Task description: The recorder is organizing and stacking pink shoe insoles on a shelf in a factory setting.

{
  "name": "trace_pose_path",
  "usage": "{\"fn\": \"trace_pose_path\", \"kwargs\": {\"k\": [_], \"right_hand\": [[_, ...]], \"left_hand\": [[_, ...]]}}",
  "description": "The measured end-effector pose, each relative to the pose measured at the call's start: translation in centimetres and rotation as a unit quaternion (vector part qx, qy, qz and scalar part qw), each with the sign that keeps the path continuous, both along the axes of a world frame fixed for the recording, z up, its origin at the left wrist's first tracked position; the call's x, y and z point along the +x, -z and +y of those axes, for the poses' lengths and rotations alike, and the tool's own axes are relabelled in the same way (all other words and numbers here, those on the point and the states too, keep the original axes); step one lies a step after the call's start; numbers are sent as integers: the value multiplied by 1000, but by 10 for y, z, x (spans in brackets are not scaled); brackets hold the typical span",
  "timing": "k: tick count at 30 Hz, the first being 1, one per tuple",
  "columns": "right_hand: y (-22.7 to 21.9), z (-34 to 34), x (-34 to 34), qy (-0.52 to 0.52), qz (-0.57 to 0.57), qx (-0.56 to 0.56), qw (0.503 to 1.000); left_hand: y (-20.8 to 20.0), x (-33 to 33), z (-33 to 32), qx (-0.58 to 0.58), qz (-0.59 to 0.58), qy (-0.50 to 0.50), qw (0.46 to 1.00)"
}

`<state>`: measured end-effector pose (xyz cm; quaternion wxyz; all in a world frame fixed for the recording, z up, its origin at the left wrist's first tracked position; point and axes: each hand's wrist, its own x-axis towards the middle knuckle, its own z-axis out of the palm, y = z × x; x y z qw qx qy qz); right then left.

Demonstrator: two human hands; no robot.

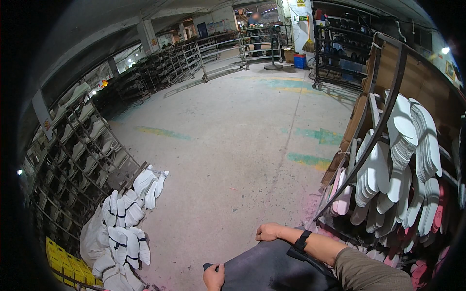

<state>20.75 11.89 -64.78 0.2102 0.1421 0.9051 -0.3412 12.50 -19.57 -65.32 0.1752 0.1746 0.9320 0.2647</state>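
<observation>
A dark grey cloth or sheet (257,264) is spread in front of me at the lower edge. My left hand (214,278) is closed on its left side, and a dark corner pokes out past the fingers. Near the sheet's upper edge, my right hand (267,232) is curled closed and seems to pinch that edge; the fingertips are hidden. A black strap (302,240) circles the right wrist. Below that forearm the sheet sags in folds.
To the right, a metal rack (391,92) holds stacked white and pink shoe soles (371,172). Bundled white soles (127,208) lie at left by a shoe rack (92,145) and a yellow crate (68,264). Farther off are more racks (223,48), a blue box (300,61) and a person.
</observation>
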Motion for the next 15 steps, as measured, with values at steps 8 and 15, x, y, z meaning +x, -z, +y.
{"fn": "trace_pose_path", "kwargs": {"k": [8, 15], "right_hand": [[-2, 0, 1, 1, 3, -1, 1000], [-1, 1, 1, 7, 0, -3, 1000]], "left_hand": [[-4, 2, 2, -2, 14, 1, 1000], [-6, 3, 3, -3, 12, 2, 1000]]}}
